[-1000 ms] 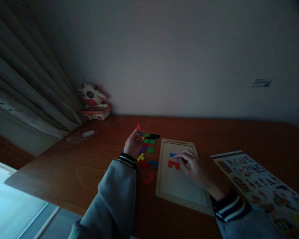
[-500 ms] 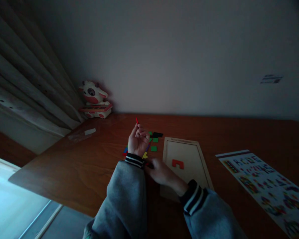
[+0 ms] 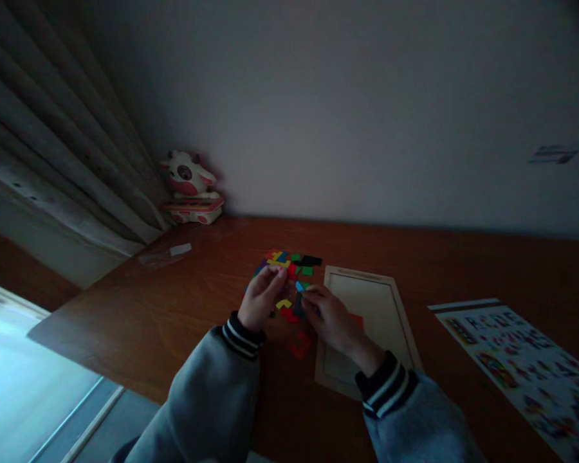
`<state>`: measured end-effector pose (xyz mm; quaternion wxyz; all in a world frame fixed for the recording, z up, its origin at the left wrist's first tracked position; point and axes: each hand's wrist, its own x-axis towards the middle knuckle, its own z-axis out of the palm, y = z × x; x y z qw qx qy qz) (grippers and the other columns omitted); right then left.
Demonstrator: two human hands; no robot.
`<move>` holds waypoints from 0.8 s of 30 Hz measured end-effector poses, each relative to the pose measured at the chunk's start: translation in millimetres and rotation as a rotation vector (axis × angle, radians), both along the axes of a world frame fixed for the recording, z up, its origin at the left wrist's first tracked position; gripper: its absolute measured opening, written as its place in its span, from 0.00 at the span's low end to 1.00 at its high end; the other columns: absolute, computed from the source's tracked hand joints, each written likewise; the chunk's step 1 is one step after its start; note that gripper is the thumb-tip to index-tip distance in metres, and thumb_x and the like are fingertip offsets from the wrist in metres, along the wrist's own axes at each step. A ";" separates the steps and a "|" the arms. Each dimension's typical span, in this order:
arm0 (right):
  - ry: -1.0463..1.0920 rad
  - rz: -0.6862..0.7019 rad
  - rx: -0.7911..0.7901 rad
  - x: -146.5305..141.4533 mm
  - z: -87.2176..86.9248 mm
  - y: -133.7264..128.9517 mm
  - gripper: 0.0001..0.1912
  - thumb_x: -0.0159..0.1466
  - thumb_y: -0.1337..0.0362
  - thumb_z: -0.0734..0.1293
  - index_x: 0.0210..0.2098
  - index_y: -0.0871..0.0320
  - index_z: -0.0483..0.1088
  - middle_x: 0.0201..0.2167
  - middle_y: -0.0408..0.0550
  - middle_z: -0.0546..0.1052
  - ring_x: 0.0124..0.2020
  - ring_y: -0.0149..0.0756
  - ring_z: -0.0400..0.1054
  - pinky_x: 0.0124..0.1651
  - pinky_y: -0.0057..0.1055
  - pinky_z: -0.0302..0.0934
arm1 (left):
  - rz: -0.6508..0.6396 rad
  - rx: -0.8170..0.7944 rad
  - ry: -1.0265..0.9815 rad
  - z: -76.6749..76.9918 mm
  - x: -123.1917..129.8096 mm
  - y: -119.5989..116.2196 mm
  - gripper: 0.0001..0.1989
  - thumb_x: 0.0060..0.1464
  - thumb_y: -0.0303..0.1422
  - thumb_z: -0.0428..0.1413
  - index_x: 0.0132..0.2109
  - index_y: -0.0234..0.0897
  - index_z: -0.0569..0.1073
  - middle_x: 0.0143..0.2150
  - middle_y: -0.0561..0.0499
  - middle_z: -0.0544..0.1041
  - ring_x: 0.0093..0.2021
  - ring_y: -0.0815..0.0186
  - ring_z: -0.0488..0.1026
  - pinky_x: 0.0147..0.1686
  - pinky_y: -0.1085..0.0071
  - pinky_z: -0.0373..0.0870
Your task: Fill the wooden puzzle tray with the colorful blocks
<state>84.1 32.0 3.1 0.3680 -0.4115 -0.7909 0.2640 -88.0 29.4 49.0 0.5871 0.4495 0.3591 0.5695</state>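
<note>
My left hand (image 3: 263, 297) is closed in a pinch over a heap of flat coloured puzzle pieces. A red piece (image 3: 292, 271) shows right at its fingertips; whether it is held or lies behind them I cannot tell. My right hand (image 3: 329, 316) pinches a small blue puzzle piece (image 3: 300, 287) between thumb and fingers. Under the hands lie a yellow piece (image 3: 284, 303), green pieces (image 3: 307, 271) and black pieces (image 3: 311, 260). Nearer to me is a blurred red piece (image 3: 300, 345). The wooden tray (image 3: 367, 296) sits beneath my right wrist, with an orange-red piece (image 3: 358, 320) on it, partly covered.
On the right of the wooden table (image 3: 197, 308) lies a printed pattern sheet (image 3: 516, 366). A cow-shaped toy keyboard (image 3: 193, 190) stands at the back left by the curtain (image 3: 77, 141). Clear plastic with a white label (image 3: 180, 249) lies before it.
My left hand has come down and back from its raised, palm-up position. My right hand has moved up from beside the left cuff and now holds the blue piece. The view shifted slightly.
</note>
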 end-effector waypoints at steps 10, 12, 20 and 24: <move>-0.088 -0.104 0.030 16.9 -6.7 8.2 0.11 0.67 0.65 0.63 0.45 0.56 0.76 0.42 0.50 0.75 0.35 0.35 0.73 0.41 0.34 0.68 | -0.348 0.748 1.118 -56.6 -24.1 -60.0 0.04 0.66 0.29 0.48 0.45 0.38 0.67 0.54 0.44 0.77 0.54 0.60 0.74 0.53 0.63 0.71; -0.136 -0.106 0.057 18.9 -4.5 5.7 0.12 0.67 0.65 0.63 0.46 0.55 0.76 0.43 0.50 0.75 0.39 0.38 0.73 0.44 0.36 0.68 | -0.302 0.761 1.155 -55.2 -29.5 -49.0 0.04 0.67 0.29 0.48 0.44 0.38 0.67 0.56 0.43 0.76 0.55 0.60 0.73 0.54 0.63 0.71; -0.345 -0.133 0.208 50.6 6.9 2.3 0.15 0.68 0.66 0.60 0.51 0.55 0.73 0.46 0.52 0.75 0.47 0.43 0.71 0.52 0.43 0.67 | -0.232 0.889 1.263 -48.6 -14.4 -34.1 0.04 0.67 0.29 0.48 0.44 0.38 0.68 0.58 0.43 0.74 0.61 0.59 0.69 0.58 0.59 0.68; -0.376 -0.169 0.211 83.5 7.4 4.2 0.14 0.67 0.64 0.61 0.49 0.54 0.74 0.47 0.52 0.75 0.47 0.44 0.72 0.51 0.44 0.68 | -0.233 0.863 1.262 -52.4 3.9 -27.7 0.05 0.67 0.28 0.48 0.47 0.37 0.68 0.55 0.43 0.76 0.57 0.61 0.72 0.57 0.61 0.69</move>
